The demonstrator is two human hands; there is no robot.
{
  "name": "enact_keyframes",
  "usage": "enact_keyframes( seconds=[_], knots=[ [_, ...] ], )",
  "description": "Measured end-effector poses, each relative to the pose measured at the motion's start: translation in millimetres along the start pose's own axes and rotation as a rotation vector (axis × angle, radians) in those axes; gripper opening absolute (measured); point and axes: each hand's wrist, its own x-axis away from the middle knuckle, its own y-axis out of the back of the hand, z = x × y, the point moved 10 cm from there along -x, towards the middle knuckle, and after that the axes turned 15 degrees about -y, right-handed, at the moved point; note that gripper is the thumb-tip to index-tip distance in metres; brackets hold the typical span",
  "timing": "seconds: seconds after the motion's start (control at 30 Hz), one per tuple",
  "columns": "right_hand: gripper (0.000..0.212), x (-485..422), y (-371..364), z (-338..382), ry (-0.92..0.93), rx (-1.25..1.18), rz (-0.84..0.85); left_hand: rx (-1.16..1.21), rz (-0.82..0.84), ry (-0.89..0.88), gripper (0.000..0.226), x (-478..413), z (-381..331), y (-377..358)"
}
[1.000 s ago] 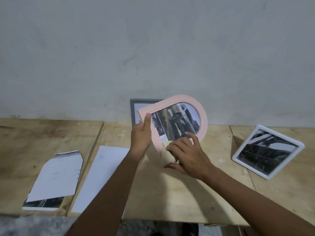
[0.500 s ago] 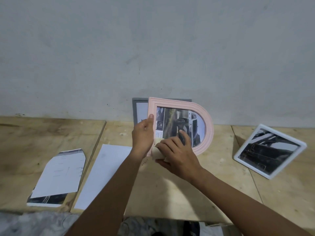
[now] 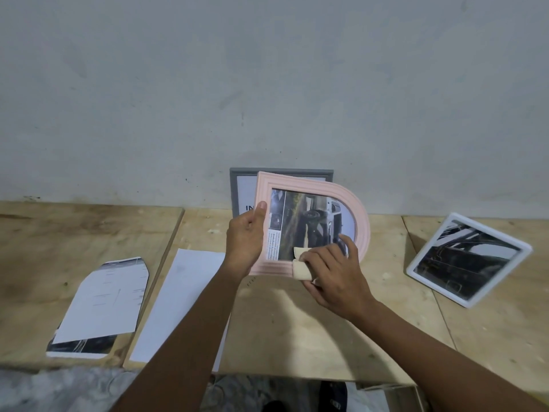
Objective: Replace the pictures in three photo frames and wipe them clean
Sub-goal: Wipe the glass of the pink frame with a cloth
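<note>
1. Head camera looks down on a pale plywood table [image 3: 297,322] set against a grey wall, with both bare forearms reaching in.
2. A pink arch-shaped photo frame with a ribbed border [image 3: 361,227] is held above the middle of the table, turned on its side so that the rounded end points right and the straight end points left.
3. The picture inside it [image 3: 309,227] lies sideways too: a dark car, with a strip of small print and a small inset image along the left.
4. The left hand [image 3: 245,242] grips the frame's straight end, thumb on the front and fingers hidden behind.
5. The right hand [image 3: 332,278] is curled round a folded beige cloth [image 3: 298,267] and presses it against the frame's lower edge, over the border and the glass.
6. Whether the frame's lower edge touches the table cannot be told.
7. Behind it, a grey rectangular frame [image 3: 282,173] leans on the wall, mostly covered.
8. To the right, well apart, a white square frame [image 3: 468,258] stands tilted with a dark picture.
9. On the left lie an arch-shaped paper cutout [image 3: 104,301] and, beside it, a plain white sheet [image 3: 178,301].
</note>
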Motion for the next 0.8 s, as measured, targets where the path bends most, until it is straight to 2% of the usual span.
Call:
enact_keyframes(
  seconds=[0.13, 0.2, 0.27, 0.4, 0.67, 0.8],
  knots=[
    [0.026, -11.0, 6.3, -10.0, -0.08, -0.062, -0.029, 0.051, 0.173, 0.008, 0.064, 0.4, -1.8, -20.9],
    [0.025, -17.7, 9.3, -14.1, -0.111, -0.084, -0.04, 0.102, 0.204, 0.053, 0.065, 7.3, 4.6, -25.7],
    [0.024, -20.4, 10.4, -13.1, -0.109, -0.094, -0.036, 0.152, 0.178, 0.088, 0.072, 13.5, 10.3, -24.6],
    [0.025, -20.9, 7.7, -4.6, -0.079, -0.12, 0.004, 0.081, 0.113, 0.011, 0.076, 16.2, 5.8, -11.1],
    [0.037, -26.9, 3.8, 10.5, -0.022, -0.167, 0.105, -0.076, 0.091, -0.051, 0.056, 13.5, -9.3, 2.8],
    [0.033, -30.2, 8.2, 23.3, 0.023, -0.272, 0.164, -0.144, 0.087, -0.058, 0.04, 15.3, -15.6, 4.0]
  ],
)
